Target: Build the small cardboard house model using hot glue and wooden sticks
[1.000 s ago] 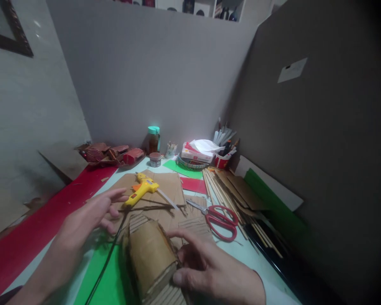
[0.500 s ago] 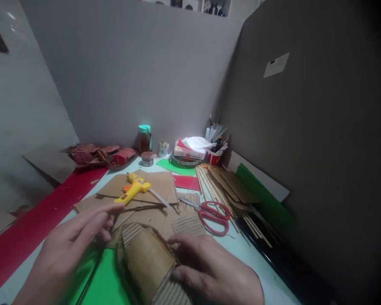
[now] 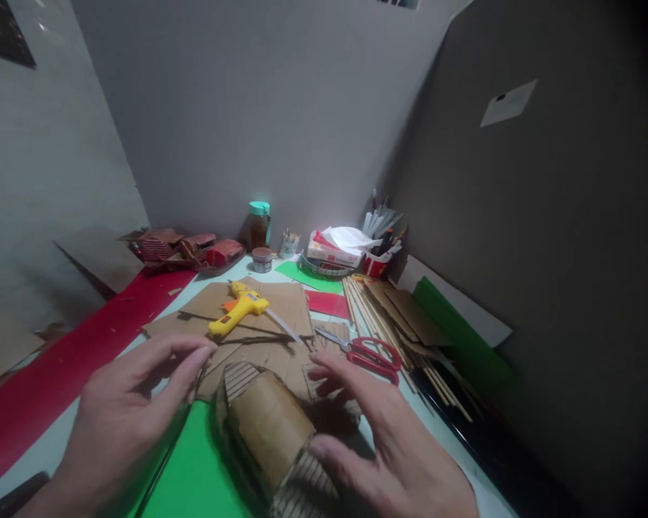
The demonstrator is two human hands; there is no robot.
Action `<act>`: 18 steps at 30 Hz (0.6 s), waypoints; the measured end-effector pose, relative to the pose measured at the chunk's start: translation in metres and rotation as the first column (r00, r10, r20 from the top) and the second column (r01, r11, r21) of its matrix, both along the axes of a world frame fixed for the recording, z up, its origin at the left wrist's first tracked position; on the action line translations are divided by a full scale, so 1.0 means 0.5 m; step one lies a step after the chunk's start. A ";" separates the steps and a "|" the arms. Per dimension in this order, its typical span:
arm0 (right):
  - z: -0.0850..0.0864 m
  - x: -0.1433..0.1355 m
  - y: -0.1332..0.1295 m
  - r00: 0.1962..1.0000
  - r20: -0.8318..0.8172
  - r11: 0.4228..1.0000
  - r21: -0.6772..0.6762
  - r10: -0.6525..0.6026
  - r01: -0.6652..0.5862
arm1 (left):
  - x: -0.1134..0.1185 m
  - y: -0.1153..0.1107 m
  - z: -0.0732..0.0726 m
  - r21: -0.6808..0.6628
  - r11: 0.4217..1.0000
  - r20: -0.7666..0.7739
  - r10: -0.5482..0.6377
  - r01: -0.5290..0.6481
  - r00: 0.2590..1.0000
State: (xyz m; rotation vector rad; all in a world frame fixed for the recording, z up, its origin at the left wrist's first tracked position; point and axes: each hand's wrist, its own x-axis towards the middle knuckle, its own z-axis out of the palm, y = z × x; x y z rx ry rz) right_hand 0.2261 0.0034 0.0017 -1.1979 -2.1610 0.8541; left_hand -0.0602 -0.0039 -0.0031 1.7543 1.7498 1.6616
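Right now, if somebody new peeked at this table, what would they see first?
Probably the two hands, left and right, spread open on either side of a rounded cardboard model at the near edge. Just behind it, a bright yellow glue gun lies on flat cardboard sheets, and red-handled scissors lie to its right beside a bundle of wooden sticks.

The scene is seen from a single head-worn camera, aimed forward and down across the table (image 3: 453, 460) toward the corner of two grey walls; both hands are caught close at the bottom edge; no second view is given.
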 end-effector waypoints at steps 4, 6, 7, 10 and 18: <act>-0.003 -0.044 -0.008 0.991 0.057 0.991 0.053 0.122 -0.125 | 0.003 -0.005 0.005 0.041 0.995 -0.086 -0.086 0.090 0.993; -0.004 -0.066 -0.009 0.977 0.115 0.981 0.055 0.180 -0.187 | 0.003 -0.006 0.004 0.068 0.991 -0.123 -0.104 0.113 0.987; -0.006 -0.075 -0.010 0.974 0.130 0.980 0.043 0.188 -0.195 | 0.002 -0.006 0.003 0.078 0.990 -0.133 -0.108 0.119 0.985; -0.013 -0.086 -0.015 0.983 0.108 0.989 0.024 0.146 -0.149 | 0.001 -0.003 0.001 0.089 0.987 -0.143 -0.120 0.134 0.982; 0.014 -0.048 0.003 0.968 -0.247 0.970 -0.242 -0.043 -0.018 | -0.002 0.002 -0.021 0.019 0.998 -0.027 -0.057 0.057 0.998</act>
